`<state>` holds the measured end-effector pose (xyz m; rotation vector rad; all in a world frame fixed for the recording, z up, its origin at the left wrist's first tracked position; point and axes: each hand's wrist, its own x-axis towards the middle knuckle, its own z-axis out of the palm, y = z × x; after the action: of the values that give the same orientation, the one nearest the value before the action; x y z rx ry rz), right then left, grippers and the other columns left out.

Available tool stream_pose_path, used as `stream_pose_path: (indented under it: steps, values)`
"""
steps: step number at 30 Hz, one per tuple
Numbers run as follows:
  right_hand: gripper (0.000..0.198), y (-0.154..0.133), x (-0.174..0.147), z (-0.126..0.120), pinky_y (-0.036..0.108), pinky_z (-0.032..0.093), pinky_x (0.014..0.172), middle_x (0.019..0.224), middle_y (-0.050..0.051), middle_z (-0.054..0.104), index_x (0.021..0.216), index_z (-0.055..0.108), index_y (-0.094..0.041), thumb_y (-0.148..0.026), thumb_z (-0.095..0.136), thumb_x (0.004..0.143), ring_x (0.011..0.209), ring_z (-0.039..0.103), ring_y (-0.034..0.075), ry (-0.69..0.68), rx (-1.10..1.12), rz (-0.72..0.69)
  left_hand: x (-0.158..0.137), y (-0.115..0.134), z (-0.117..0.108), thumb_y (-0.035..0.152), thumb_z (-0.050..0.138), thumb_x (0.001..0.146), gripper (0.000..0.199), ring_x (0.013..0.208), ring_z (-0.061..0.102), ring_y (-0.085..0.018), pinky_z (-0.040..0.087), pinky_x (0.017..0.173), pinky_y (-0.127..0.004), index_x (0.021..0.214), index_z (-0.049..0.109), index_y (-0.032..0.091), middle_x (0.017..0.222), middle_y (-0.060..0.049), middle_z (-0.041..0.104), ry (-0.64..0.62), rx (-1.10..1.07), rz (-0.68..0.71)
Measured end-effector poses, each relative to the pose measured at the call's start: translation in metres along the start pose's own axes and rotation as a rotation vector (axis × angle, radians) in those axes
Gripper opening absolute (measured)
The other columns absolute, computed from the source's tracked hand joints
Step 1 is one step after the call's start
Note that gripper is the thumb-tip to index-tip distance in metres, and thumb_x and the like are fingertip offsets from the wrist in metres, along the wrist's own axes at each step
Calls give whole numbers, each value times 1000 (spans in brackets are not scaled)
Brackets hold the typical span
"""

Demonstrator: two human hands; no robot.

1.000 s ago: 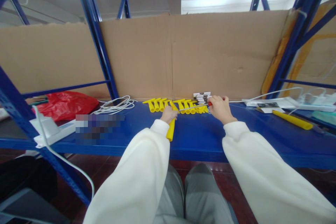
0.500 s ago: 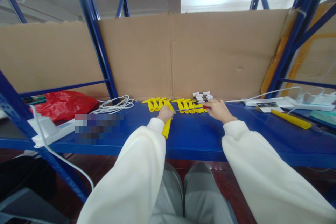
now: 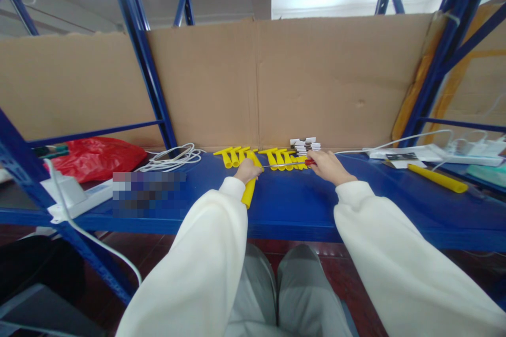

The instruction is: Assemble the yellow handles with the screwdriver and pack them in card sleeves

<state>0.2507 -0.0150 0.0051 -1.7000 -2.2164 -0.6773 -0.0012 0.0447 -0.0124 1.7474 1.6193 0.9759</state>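
Note:
My left hand (image 3: 247, 170) is closed around a yellow tube-shaped handle (image 3: 249, 195), whose lower end sticks out below the fingers toward the shelf's front edge. In my right hand (image 3: 329, 166) is a screwdriver (image 3: 310, 161) with a red grip, the fingers wrapped around it. Its thin metal shaft points left, and the tip meets the yellow piece beside my left fingers. Behind my hands several yellow T-shaped pieces stand in two groups, one to the left (image 3: 235, 157) and one to the right (image 3: 279, 159). Exactly what the tip touches is too small to tell.
Small white-and-black boxes (image 3: 305, 146) are stacked by the cardboard wall (image 3: 205, 84). At left lie a coiled white cable (image 3: 177, 157), a red plastic bag (image 3: 103, 158) and a power strip (image 3: 85, 200). Another yellow tube (image 3: 437, 178) lies right, near another power strip (image 3: 466, 158). Blue posts frame the shelf.
My left hand and the yellow handle have shifted very slightly left. The screwdriver's red grip shows more clearly, and its shaft still reaches the yellow piece.

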Motion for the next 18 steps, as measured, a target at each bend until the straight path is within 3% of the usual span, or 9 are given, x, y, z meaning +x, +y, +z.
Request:
stream_pose_path:
  steps: [11,18]
  values:
    - [26,6,-4,1,37,41,80,111,14,74,109,71,-20,-28,51,95,103,65,27,-19,9,51,1,0,-1,5,69,66,28,53,60,-18,49,63,-28,45,55,16,40,-1,49,0,7,-16]
    - [22,10,-1,6,32,42,70,99,12,75,110,62,-19,-29,57,91,84,69,25,-24,0,87,1,0,-2,5,69,67,25,55,61,-20,50,65,-29,47,58,16,41,-2,50,-2,10,-24]
